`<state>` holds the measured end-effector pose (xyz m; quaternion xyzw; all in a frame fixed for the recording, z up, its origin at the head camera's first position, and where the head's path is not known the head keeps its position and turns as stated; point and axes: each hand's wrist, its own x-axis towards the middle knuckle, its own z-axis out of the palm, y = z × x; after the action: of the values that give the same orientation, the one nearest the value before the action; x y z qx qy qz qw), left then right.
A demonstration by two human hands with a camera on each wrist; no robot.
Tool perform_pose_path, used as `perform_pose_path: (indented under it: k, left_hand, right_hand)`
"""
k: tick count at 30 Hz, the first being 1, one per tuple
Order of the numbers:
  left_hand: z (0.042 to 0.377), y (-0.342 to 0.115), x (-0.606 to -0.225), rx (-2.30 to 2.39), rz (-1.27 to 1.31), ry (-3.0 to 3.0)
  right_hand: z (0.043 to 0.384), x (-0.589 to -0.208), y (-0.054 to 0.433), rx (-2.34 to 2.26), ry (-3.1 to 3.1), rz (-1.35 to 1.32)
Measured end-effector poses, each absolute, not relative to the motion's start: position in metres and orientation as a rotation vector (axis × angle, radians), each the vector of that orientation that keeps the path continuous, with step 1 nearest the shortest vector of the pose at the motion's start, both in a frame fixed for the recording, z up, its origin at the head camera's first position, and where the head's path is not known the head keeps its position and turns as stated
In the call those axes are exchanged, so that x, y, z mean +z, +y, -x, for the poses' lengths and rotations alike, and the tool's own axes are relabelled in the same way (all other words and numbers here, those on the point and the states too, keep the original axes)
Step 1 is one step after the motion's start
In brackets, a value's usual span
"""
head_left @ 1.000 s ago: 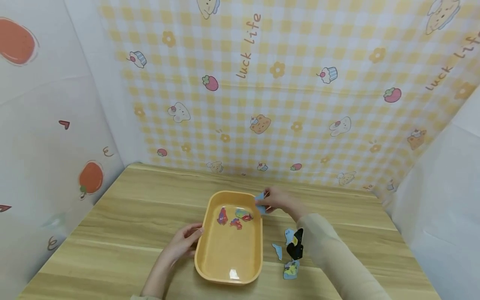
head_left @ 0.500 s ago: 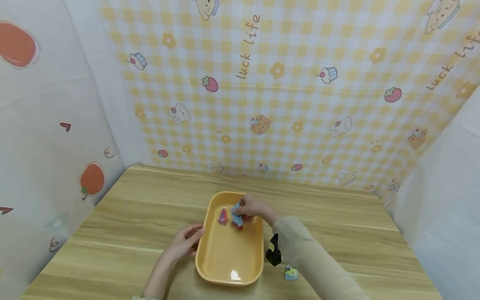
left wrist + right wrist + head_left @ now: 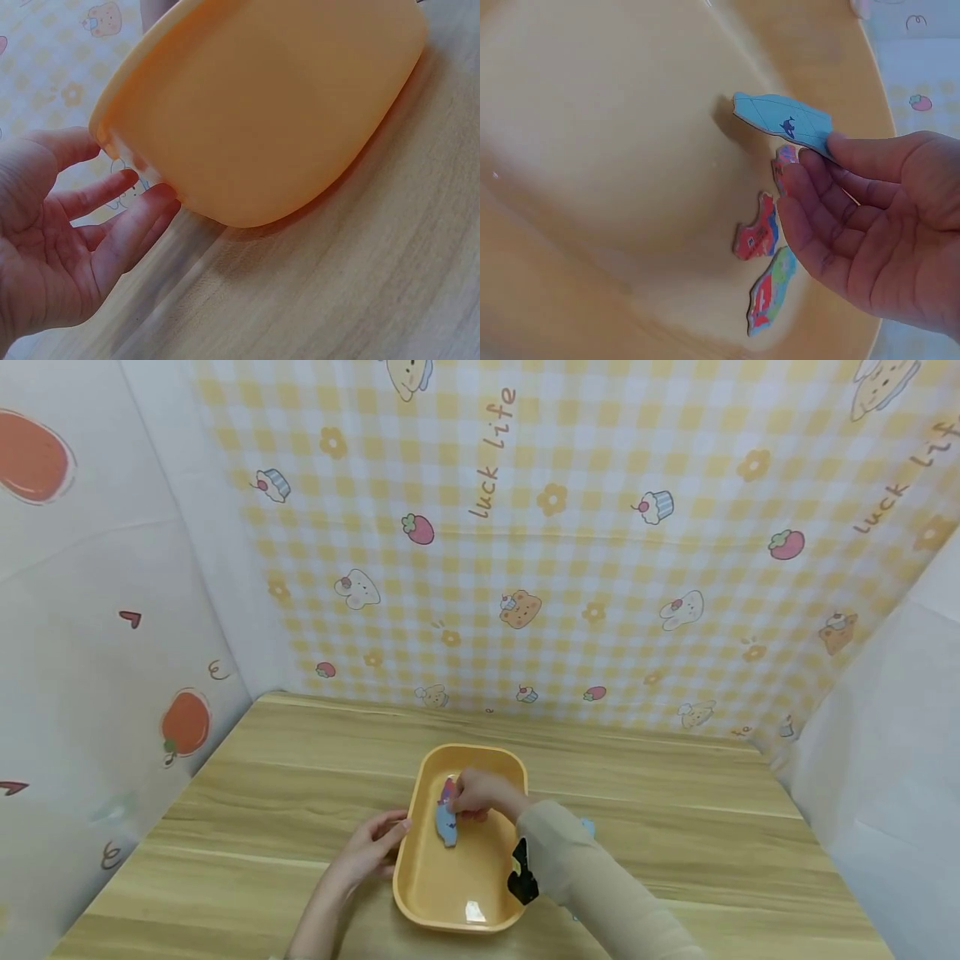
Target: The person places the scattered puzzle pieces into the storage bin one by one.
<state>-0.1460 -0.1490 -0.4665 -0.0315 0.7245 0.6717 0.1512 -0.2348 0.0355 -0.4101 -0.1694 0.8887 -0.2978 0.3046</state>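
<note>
In the head view, a yellow-orange plastic tray (image 3: 450, 889) lies on the wooden table. My left hand (image 3: 367, 847) holds its left side, thumb at the rim and fingers (image 3: 142, 217) against the outer wall. Over the inside of the tray, my right hand (image 3: 885, 217) pinches a light blue puzzle piece (image 3: 780, 116) by one end; a small dark sea-animal print shows on it. Beneath that hand, a red piece (image 3: 756, 236), a green-and-red piece (image 3: 771, 292) and a partly hidden purple-red piece (image 3: 781, 169) lie on the tray's floor.
Right of the tray, a light blue piece (image 3: 587, 827) shows from behind the right sleeve (image 3: 592, 885), which hides more of the table there. A black device (image 3: 522, 877) sits at the right wrist. A checked cloth (image 3: 555, 568) hangs behind the table (image 3: 315, 752).
My right hand has carried the light blue piece from beyond the tray's right rim leftward into the tray. The right sleeve now covers most pieces on the table. My left hand has stayed put.
</note>
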Motion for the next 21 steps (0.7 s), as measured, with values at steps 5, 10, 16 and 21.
perform_pose_path:
  k: [5, 10, 16, 21]
  left_hand:
    - [0.1464, -0.1491, -0.4664, 1.921, 0.088, 2.086]
    - [0.1466, -0.1492, -0.4672, 1.924, 0.076, 2.082]
    - [0.1471, -0.1493, -0.4675, 1.925, 0.08, 2.069]
    - [0.1472, -0.1496, -0.4677, 1.921, 0.088, 2.071]
  right_hand:
    - [0.2327, -0.413, 0.0296, -0.718, 2.372, 0.447]
    - [0.2297, -0.4167, 0.0256, -0.696, 2.355, 0.463]
    - [0.227, -0.4191, 0.0247, -0.67, 2.347, 0.491]
    - [0.2281, -0.4202, 0.026, -0.625, 2.343, 0.545]
